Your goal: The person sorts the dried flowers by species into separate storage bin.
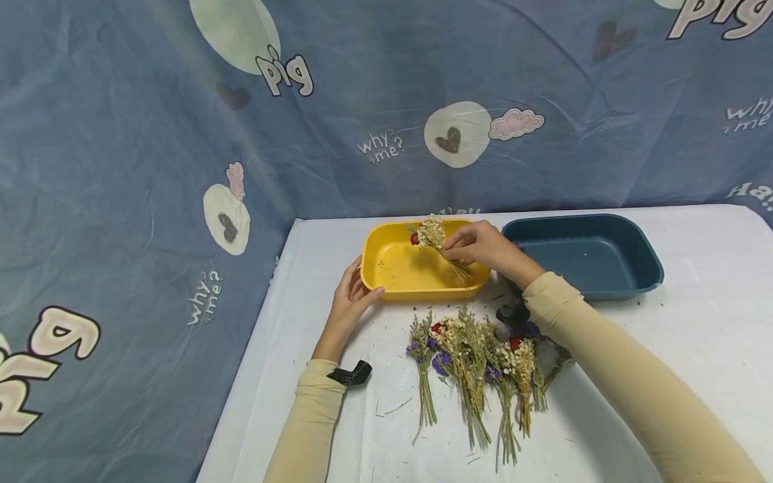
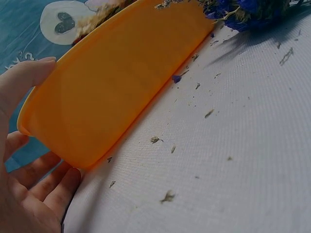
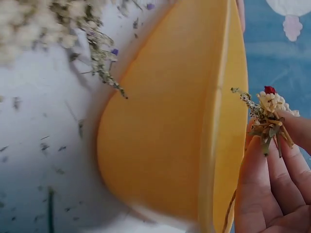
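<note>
Over the yellow tray (image 1: 417, 296), my right hand (image 1: 483, 247) pinches the stems of a small dried flower bunch (image 1: 431, 232) between thumb and fingertips. Cream blossoms and a red one top this bunch, its heads pointing up and left. In the right wrist view its cut stem ends (image 3: 272, 131) show beside the tray's rim. My left hand (image 1: 353, 292) holds the tray's near left corner. The left wrist view has its thumb (image 2: 41, 70) on the rim and the other fingers along the end wall.
Several dried flower bunches (image 1: 471, 362) lie side by side in front of the yellow tray, stems toward me. To the right stands a dark teal tray (image 1: 582, 295). Loose bits of plant are scattered on the white tablecloth (image 1: 386, 416). A blue printed cloth (image 1: 362, 80) hangs behind.
</note>
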Demonstrator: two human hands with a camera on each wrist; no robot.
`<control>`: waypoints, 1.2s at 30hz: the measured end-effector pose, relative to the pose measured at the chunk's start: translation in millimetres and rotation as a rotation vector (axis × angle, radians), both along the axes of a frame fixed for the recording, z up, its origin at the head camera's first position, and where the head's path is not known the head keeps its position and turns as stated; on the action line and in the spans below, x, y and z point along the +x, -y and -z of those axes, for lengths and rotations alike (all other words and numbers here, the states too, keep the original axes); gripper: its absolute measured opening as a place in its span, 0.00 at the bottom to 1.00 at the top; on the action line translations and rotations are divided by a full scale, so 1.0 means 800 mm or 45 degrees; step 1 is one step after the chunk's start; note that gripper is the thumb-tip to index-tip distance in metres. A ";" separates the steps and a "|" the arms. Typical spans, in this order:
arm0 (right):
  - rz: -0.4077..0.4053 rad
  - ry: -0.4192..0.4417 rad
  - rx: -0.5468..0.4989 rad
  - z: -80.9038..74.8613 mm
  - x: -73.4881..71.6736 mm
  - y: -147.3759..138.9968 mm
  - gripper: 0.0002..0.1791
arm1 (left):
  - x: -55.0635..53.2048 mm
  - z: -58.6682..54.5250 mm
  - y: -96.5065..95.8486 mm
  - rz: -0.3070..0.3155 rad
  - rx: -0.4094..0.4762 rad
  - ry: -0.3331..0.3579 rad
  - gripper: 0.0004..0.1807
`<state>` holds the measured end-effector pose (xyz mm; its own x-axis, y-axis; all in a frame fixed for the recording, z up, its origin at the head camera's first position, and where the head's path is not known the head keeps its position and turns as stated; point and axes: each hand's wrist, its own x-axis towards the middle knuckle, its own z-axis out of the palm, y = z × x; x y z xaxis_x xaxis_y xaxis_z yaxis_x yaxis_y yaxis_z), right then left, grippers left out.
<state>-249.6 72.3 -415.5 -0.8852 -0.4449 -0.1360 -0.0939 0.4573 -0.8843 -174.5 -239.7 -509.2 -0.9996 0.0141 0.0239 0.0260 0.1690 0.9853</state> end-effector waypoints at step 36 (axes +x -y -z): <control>-0.440 -0.088 0.213 0.030 -0.018 0.058 0.16 | 0.002 -0.001 0.003 0.067 0.048 -0.024 0.47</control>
